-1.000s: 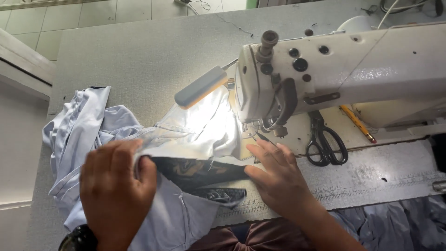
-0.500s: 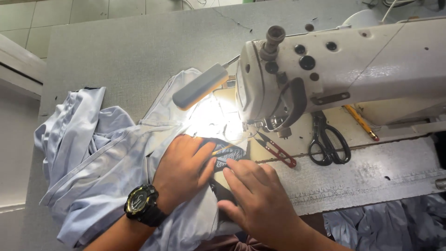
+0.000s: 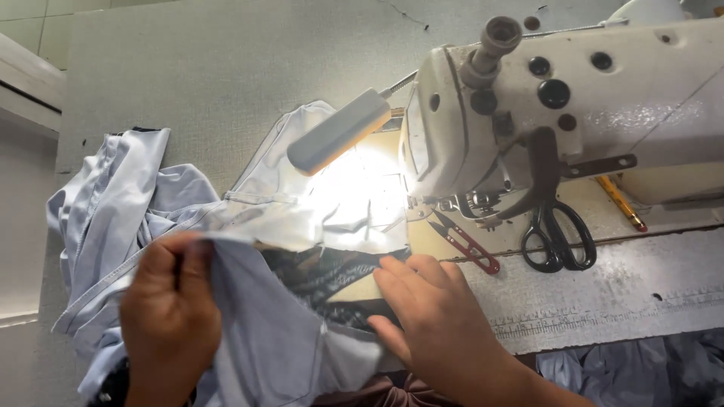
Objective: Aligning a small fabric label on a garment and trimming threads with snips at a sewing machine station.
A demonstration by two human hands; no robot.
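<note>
The left hand (image 3: 170,316) is pinching the soft, limp shirt (image 3: 256,332) by its fold while the right hand (image 3: 437,324) is pressing flat, fingers together.

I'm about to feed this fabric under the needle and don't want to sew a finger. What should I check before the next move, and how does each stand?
1. Left hand grips the pale blue fabric, fold lifted: ok.
2. Right hand lies flat on the dark patterned cloth, apart from the needle area: ok.
3. Fabric edge under the presser foot: cannot tell, lamp glare hides it.
4. Red thread snips lie beside the feed path, close to the fabric: not ok.
5. Black-handled scissors lie off the fabric: ok.
6. Grey bar lamp lights the work: ok.
</note>
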